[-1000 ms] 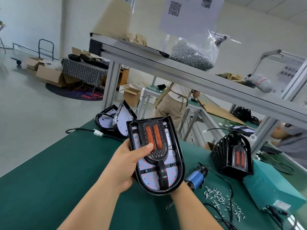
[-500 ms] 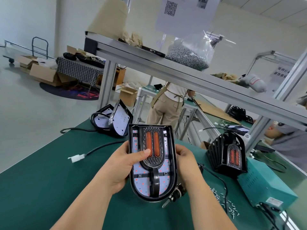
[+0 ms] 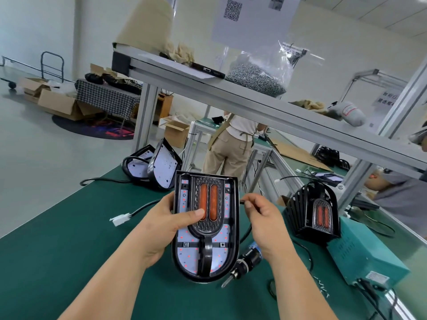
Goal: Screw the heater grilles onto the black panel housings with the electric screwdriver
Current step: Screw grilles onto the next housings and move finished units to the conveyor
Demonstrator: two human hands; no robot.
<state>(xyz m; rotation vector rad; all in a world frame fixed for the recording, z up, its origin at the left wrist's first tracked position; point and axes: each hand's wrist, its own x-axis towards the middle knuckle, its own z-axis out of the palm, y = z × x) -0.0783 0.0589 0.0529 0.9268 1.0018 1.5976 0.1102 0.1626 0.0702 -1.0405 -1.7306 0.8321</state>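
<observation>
Both my hands are at the black panel housing (image 3: pixel 235 218), which I hold up over the green bench mat (image 3: pixel 69 262) with its open face toward me. My left hand (image 3: pixel 161 229) grips its left edge, thumb pressed flat on the heater grille (image 3: pixel 205 228), the other fingers curled out of sight behind.

The housing is a smooth black plastic shell, straight at the far end and rounded at the near end. Its long axis runs away from me, rounded end nearest. Inside lies a pale board (image 3: pixel 184 252) dotted with red points. The grille is dark, finely textured and U-shaped, with two long orange slots (image 3: pixel 213 203) lying along the same axis.

My right hand (image 3: pixel 265 225) pinches a thin black cable (image 3: pixel 241 201) between thumb and forefinger, just beside the housing's right rim. The electric screwdriver (image 3: pixel 245 262), black-nosed with a blue body, lies on the mat under my right wrist, bit pointing toward me and leftward.
</observation>
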